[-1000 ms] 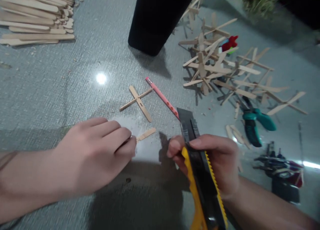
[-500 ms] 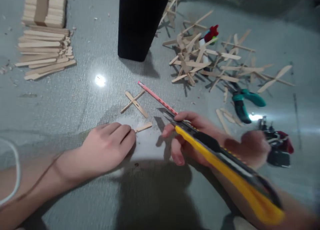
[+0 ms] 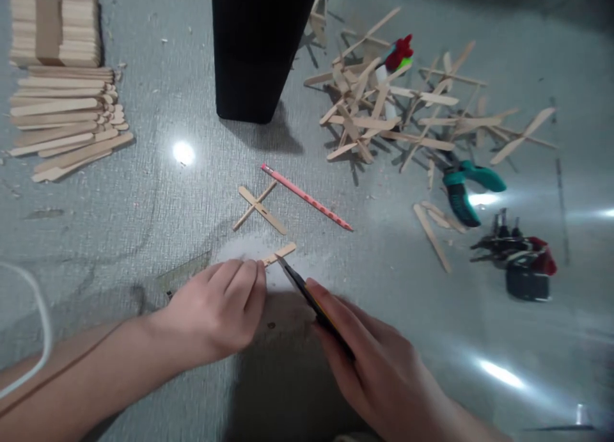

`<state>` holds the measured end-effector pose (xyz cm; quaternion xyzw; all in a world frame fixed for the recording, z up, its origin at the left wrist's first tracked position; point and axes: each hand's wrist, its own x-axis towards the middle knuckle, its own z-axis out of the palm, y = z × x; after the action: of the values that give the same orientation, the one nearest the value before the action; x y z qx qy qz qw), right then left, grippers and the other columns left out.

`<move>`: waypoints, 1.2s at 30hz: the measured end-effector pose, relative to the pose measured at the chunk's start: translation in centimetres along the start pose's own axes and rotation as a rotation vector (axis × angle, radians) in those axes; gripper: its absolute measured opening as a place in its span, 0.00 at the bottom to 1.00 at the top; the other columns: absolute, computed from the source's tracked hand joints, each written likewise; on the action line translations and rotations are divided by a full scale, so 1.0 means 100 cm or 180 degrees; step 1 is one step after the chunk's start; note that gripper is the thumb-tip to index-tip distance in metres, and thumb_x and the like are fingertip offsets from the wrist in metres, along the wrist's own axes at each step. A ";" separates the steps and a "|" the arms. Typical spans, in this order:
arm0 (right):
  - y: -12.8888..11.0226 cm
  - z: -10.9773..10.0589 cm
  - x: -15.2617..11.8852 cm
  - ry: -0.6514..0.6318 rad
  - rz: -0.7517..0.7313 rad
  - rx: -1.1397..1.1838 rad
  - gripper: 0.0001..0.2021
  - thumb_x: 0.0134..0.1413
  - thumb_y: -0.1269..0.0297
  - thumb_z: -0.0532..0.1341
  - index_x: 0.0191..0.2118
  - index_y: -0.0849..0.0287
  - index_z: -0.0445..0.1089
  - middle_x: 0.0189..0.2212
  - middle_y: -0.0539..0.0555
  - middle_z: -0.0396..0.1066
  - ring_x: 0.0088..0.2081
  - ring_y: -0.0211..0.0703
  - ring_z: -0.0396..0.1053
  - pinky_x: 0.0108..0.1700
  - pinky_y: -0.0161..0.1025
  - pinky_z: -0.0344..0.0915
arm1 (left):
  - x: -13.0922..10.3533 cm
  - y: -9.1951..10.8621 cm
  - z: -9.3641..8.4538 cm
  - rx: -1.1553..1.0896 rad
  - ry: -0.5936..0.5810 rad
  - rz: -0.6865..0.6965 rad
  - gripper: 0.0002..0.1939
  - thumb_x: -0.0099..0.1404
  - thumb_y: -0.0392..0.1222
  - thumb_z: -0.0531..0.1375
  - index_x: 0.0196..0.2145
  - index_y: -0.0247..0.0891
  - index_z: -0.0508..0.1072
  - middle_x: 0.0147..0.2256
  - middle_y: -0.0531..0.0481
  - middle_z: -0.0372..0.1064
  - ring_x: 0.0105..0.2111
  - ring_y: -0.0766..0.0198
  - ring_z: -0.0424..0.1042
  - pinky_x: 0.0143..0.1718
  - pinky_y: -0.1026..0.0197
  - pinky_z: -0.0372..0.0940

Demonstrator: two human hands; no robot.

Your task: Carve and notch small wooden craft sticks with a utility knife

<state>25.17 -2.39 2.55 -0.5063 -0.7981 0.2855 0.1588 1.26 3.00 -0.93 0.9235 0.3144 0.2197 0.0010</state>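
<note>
My left hand is closed on one end of a wooden craft stick, pressed low over a white patch on the table. The stick's free end sticks out to the right of my fingers. In my right hand is a utility knife, its blade tip at the stick just beside my left fingers. Most of the knife's handle is hidden by the hand. Two crossed craft sticks, one with a small slot, lie just beyond. A pink pencil rests to their right.
A tall black box-like object stands at the back. Craft sticks and a banded bundle lie at left. Several crossed-stick pieces are heaped at right, near green-handled pliers and a dark tangle of small parts. A white cable loops at left.
My right hand has turned the utility knife and brought its blade left and down to the stick. My left hand still holds the stick. The view has shifted slightly.
</note>
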 end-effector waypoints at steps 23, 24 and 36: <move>-0.002 0.008 -0.001 -0.0257 -0.0052 -0.0326 0.36 0.68 0.76 0.51 0.78 0.57 0.42 0.45 0.61 0.80 0.37 0.47 0.82 0.34 0.41 0.82 | 0.008 0.002 0.003 0.0335 0.0221 0.0024 0.06 0.67 0.21 0.61 0.38 0.17 0.79 0.31 0.36 0.78 0.28 0.54 0.78 0.24 0.54 0.79; -0.001 0.008 -0.002 -0.0237 -0.0054 -0.0360 0.37 0.68 0.76 0.51 0.78 0.56 0.40 0.46 0.61 0.80 0.37 0.47 0.82 0.35 0.41 0.82 | 0.009 0.003 0.004 0.0358 0.0201 0.0027 0.06 0.66 0.21 0.61 0.38 0.17 0.79 0.31 0.35 0.78 0.27 0.53 0.78 0.23 0.54 0.79; -0.005 0.017 -0.012 -0.0172 -0.0155 -0.0851 0.35 0.73 0.75 0.47 0.78 0.63 0.30 0.45 0.62 0.80 0.37 0.46 0.81 0.35 0.39 0.82 | 0.013 0.007 0.009 0.0285 0.0184 0.0097 0.08 0.68 0.22 0.58 0.37 0.14 0.78 0.30 0.31 0.78 0.26 0.50 0.78 0.22 0.51 0.76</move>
<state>24.43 -4.08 1.58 -0.4955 -0.8451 0.1861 0.0753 2.90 3.33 -1.13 0.9206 0.3097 0.2320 -0.0527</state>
